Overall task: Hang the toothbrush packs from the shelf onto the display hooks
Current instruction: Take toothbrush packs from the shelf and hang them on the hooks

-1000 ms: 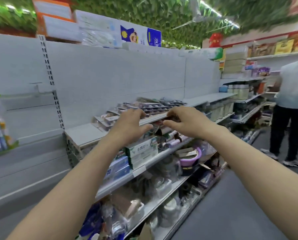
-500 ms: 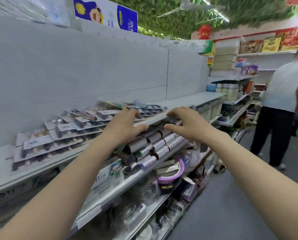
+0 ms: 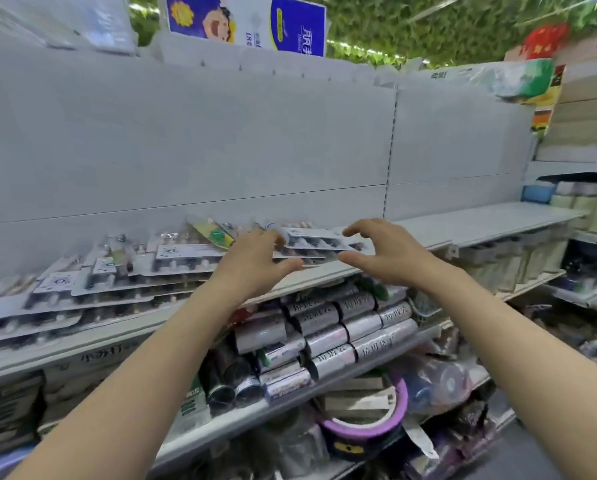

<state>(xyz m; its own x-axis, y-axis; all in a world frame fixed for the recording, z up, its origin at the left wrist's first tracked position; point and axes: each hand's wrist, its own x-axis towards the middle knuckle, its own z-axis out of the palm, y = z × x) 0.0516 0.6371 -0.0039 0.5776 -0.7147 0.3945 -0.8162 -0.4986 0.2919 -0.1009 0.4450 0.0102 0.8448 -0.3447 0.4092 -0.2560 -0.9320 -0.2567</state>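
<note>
Grey steel shelf [image 3: 480, 220], mid-aisle: we hold both hands over its front edge. Our left hand [image 3: 252, 263] and our right hand [image 3: 390, 258] are spread, fingers curved and apart, thumbs pointing toward each other, gripping nothing. The toothbrush packs [image 3: 186, 252] lie flat in overlapping stacks on the shelf. They run from between our two sets of fingertips away to the left of our left fingers. The nearest pack sits right at the left fingertips, though blur stops us saying whether they touch it. Beyond the fingers rises the pale back panel [image 3: 221, 150]. Below our palms, one shelf down, silvery rolls [image 3: 342, 327] are stacked on their sides. Lower again, under the right wrist, stands a purple-rimmed basin [image 3: 370, 422].
</note>
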